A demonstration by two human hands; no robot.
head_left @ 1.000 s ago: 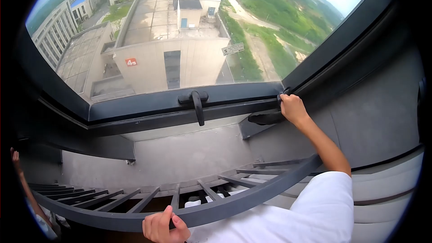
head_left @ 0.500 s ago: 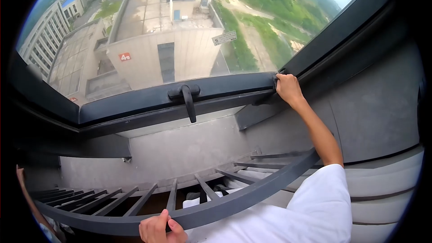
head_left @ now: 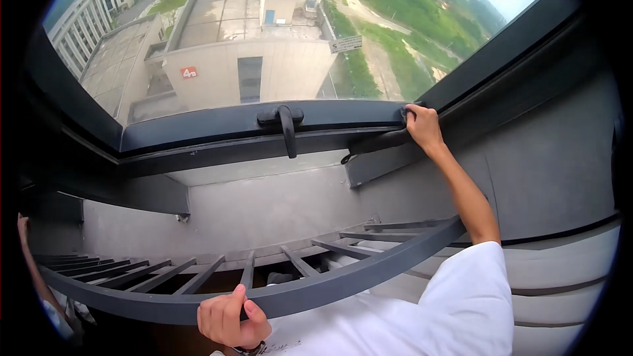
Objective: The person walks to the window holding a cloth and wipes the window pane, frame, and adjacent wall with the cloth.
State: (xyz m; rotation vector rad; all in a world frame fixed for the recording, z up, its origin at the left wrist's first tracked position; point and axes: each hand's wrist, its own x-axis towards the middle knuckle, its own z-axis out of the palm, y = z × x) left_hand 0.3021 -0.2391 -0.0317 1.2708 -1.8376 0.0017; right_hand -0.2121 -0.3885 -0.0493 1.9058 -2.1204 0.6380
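The glass window pane [head_left: 264,39] has a dark frame [head_left: 198,133] with a black handle [head_left: 287,130] hanging from its lower bar. At the lower right corner of the glass, my right hand [head_left: 424,126] is closed on a small dark cloth, only partly visible under the fingers. My left hand [head_left: 232,318] is wrapped round the top rail [head_left: 310,294] of a dark metal railing. A dark strap or cloth [head_left: 376,144] trails left from below my right hand, along the lower frame.
Beneath the window lies a grey ledge [head_left: 264,207]. At the far left, another person's raised arm [head_left: 30,257] shows. A pale ribbed surface [head_left: 560,270] is at the right. Buildings and green land appear outside the glass.
The view shifts between frames. My right hand stays at the frame corner and sits a little higher than before. My left hand keeps its hold on the railing.
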